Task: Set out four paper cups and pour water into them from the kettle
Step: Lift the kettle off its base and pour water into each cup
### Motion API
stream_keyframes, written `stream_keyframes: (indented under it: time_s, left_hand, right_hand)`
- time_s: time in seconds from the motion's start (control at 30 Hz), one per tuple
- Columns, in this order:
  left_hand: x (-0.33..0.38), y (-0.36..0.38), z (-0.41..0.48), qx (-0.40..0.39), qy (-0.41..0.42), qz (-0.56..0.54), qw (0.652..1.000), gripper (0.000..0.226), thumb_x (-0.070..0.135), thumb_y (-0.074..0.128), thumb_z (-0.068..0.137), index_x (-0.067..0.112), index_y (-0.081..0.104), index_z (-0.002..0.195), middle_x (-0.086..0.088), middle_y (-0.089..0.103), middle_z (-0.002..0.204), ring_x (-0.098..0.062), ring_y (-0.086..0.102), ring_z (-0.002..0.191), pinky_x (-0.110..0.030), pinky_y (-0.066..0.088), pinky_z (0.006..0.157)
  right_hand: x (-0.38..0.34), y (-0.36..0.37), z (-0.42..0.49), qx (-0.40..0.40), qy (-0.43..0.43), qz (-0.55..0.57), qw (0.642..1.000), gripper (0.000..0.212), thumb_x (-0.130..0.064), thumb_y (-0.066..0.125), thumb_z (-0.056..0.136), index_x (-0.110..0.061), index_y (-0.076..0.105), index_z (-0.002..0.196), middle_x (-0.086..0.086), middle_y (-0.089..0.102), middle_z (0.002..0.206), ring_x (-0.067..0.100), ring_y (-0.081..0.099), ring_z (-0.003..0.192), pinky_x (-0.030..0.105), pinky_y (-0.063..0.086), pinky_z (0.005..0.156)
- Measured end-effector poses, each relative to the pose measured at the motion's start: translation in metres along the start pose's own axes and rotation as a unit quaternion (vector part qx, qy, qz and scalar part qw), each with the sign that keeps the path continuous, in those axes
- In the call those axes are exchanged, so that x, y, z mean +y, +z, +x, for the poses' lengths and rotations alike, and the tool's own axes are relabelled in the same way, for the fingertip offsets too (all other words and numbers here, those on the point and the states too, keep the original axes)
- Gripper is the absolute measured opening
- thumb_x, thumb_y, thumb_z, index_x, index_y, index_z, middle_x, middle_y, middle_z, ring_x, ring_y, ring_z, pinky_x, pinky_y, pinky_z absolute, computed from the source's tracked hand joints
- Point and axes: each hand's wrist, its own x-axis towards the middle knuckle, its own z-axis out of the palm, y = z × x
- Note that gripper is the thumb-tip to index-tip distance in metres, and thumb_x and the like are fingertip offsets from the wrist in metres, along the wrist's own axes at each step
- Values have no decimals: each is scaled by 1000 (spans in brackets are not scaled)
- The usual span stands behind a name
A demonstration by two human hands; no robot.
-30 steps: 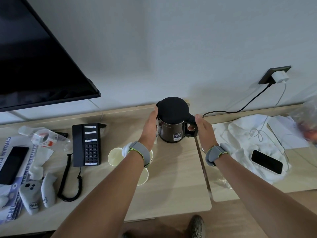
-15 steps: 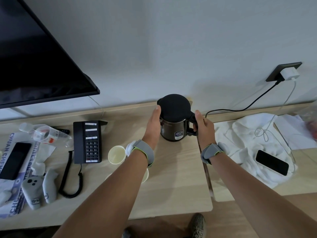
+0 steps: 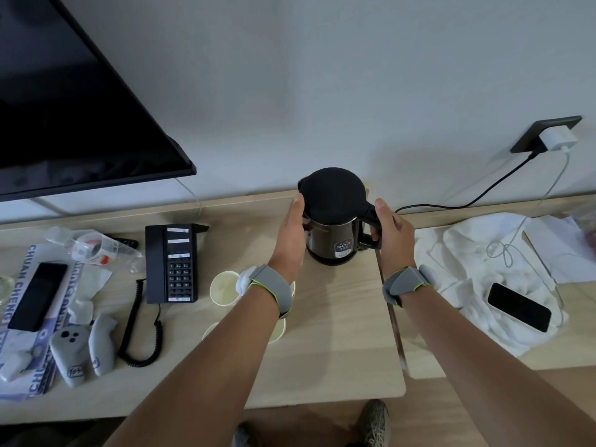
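Here, "304"-labelled kettle (image 3: 335, 240): right hand (image 3: 392, 235) clamped round its handle (image 3: 367, 212), left hand (image 3: 290, 237) flat against its side.

Plain pale wall (image 3: 322, 75), evenly lit. Dark television (image 3: 64, 124), upper left, mounted above the desk's back edge. Light wooden desk (image 3: 338, 366), rounded front right corner. Second wooden table (image 3: 483, 359) abutting its right edge. Black wall socket (image 3: 532, 137), upper right. Wood-toned floor (image 3: 467, 414) below.

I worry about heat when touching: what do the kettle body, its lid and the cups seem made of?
Kettle body: probably brushed steel, dark metallic sheen with soft reflections. Lid: apparently matte black plastic, no glare. Cups: thin paper, pale and dull.
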Motion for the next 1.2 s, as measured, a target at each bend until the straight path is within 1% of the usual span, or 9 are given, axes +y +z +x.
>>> stream_keyframes:
  time_s: [0.13, 0.33, 0.63, 0.73, 0.9, 0.97, 1.07, 1.13, 1.2]
  left_hand:
    - [18, 1, -13, -18, 16, -20, 1000, 33, 42, 33, 114, 37, 65, 116, 33, 78, 95, 20, 69, 90, -2, 50, 71]
    - [33, -7, -34, -70, 36, -32, 996, 43, 47, 19, 115, 40, 59, 127, 38, 75, 100, 24, 66, 97, -1, 50, 73]
    - [30, -18, -73, -44, 37, 8, 998, 48, 57, 25, 110, 40, 63, 133, 33, 75, 115, 20, 65, 108, -9, 51, 85]
    - [29, -22, -88, -31, 30, -2, 999, 42, 57, 29, 108, 45, 67, 118, 35, 76, 104, 22, 66, 100, -19, 48, 89]
    - [19, -24, -105, -19, 36, -23, 999, 44, 46, 27, 114, 31, 65, 129, 27, 78, 106, 19, 68, 98, -10, 54, 81]
    - [16, -28, -113, -18, 42, -16, 999, 49, 43, 26, 115, 22, 64, 136, 13, 75, 122, 12, 68, 105, -20, 55, 99]
    - [3, -35, -127, -45, 43, 24, 998, 42, 27, 23, 116, 5, 57, 131, -21, 57, 130, -27, 59, 126, -51, 37, 121]
    - [-3, -41, -133, -54, 33, 4, 998, 54, 39, 20, 116, 9, 49, 150, -13, 53, 153, -26, 41, 151, -48, 28, 129]
    - [-11, -51, -139, -46, 32, -23, 998, 64, 53, 19, 113, 18, 38, 163, 1, 42, 168, -12, 31, 158, -42, 21, 132]
  right_hand:
    - [-17, -1, -7, 19, -3, 20, 1000, 66, -62, 61, 85, -1, 45, 65, 6, 46, 59, 16, 40, 57, 32, 37, 58]
    - [-41, -4, -24, 41, -11, 46, 998, 50, -58, 63, 82, -23, 46, 52, 1, 44, 54, 13, 39, 53, 16, 36, 48]
    - [-41, -15, -59, 41, -17, 60, 997, 51, -54, 64, 85, -23, 44, 50, -4, 42, 50, 11, 37, 50, 14, 35, 46]
    - [-40, -15, -69, 37, 0, 70, 997, 50, -55, 66, 82, -24, 48, 47, -6, 44, 48, 9, 38, 47, 14, 36, 44]
    - [-38, -18, -82, 23, 0, 74, 997, 49, -54, 68, 80, -24, 46, 48, -6, 42, 49, 9, 36, 46, 16, 35, 43]
    - [-39, -22, -88, 17, 0, 71, 997, 50, -54, 68, 80, -23, 46, 47, -7, 42, 48, 10, 37, 46, 17, 34, 43]
    - [-40, -26, -98, 20, 2, 62, 998, 50, -55, 67, 79, -24, 47, 46, -7, 43, 47, 11, 37, 47, 23, 35, 50]
    - [-42, -29, -102, 16, 6, 57, 998, 50, -56, 67, 79, -25, 46, 46, -6, 44, 48, 12, 37, 48, 26, 34, 52]
    - [-41, -33, -109, 21, 6, 62, 998, 48, -56, 68, 78, -25, 48, 47, -6, 44, 48, 11, 36, 48, 21, 34, 48]
